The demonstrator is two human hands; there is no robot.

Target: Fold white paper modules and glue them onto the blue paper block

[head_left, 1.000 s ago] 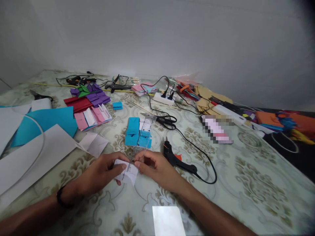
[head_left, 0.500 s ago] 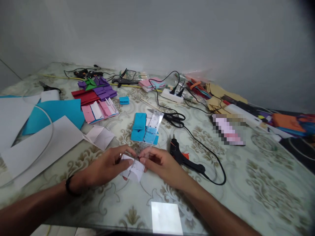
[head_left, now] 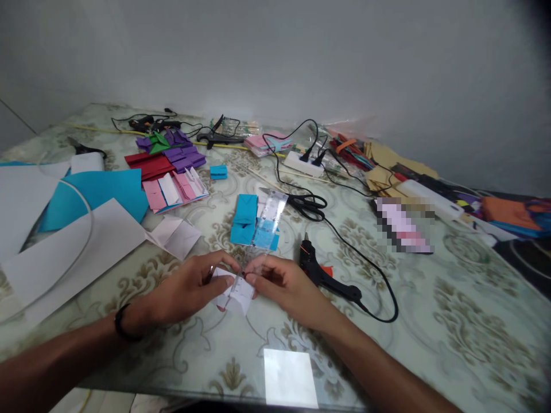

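A small folded white paper (head_left: 243, 298) is pinched between both hands above the near middle of the table. My left hand (head_left: 196, 284) is closed on its left side, thumb on top. My right hand (head_left: 282, 287) is closed at its right edge, with thumb and fingertips also at a clear plastic ruler (head_left: 275, 209). The ruler's near end lies across the paper, and its far part extends over blue folded papers (head_left: 244, 218). Fingertips under the paper are partly hidden. To the right of my right hand lies a black glue gun (head_left: 321, 272) with its cord.
Black scissors (head_left: 307, 206) lie beyond the ruler. White sheets (head_left: 81, 252), a blue sheet (head_left: 99, 192) and folded coloured papers (head_left: 176, 189) cover the left. A white power strip (head_left: 303, 163) with plugged cords sits at the back; a pixelated object (head_left: 402, 225) lies right.
The camera view has shifted slightly. Both hands keep their grip on the white paper and ruler, with hardly any movement.
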